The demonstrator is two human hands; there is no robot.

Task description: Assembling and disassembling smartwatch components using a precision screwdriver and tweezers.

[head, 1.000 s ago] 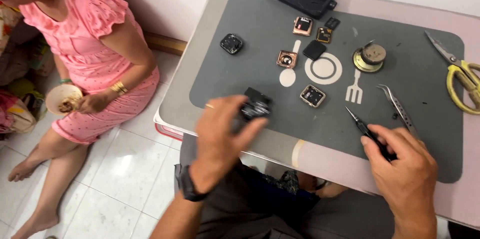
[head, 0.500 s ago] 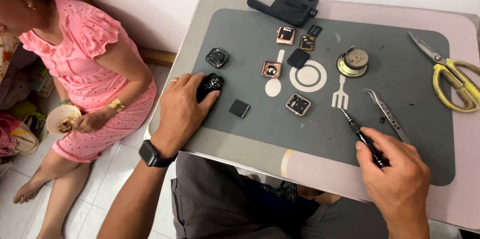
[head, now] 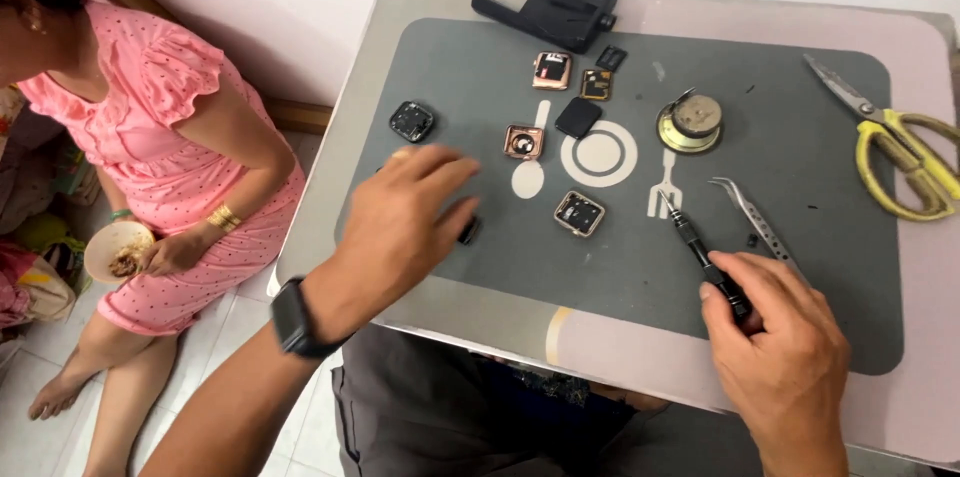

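Grey mat (head: 800, 267) on table: left hand (head: 410, 222), fingers curled, covers a small black part (head: 468, 231); right hand (head: 785, 357) clamps a screwdriver (head: 700, 252)

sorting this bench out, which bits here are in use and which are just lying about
In use:
left hand over a small dark part
right hand holding the black screwdriver

Lying about:
yellow scissors
tweezers
round brass part
black holder
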